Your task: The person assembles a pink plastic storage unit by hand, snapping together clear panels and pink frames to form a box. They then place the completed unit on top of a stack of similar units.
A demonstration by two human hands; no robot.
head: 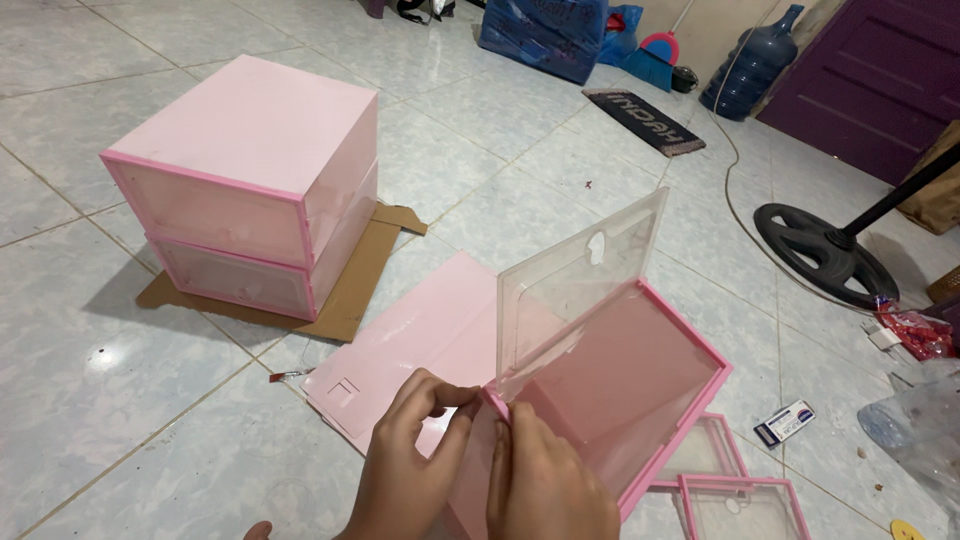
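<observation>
The person works low over a pale tiled floor (120,420). Both hands meet at the near corner of a partly assembled pink plastic box (640,400), which is open toward the viewer and tilted up off the floor.

The left hand (405,470) pinches the box's near edge between thumb and fingertips. The right hand (545,480) is closed around the same corner, fingers wrapped on the pink frame where a clear plastic door panel (580,290) joins it. The clear panel stands nearly upright on the box's left edge, with a small cut-out hole near its top.

A flat pink panel (420,340) lies on the floor just behind the left hand, touching or slightly under the box. Two pink-framed clear panels (735,490) lie flat on the floor to the right of the box, overlapping each other.

Further left, two finished pink boxes (250,190) stand stacked one on the other, resting on a sheet of brown cardboard (355,290).

On the right side, well apart from the hands:
- a black fan base (825,250) with its pole;
- a small white and blue packet (785,422);
- a blue water jug (750,65) near a purple door (870,80);
- a dark doormat (645,120).
</observation>
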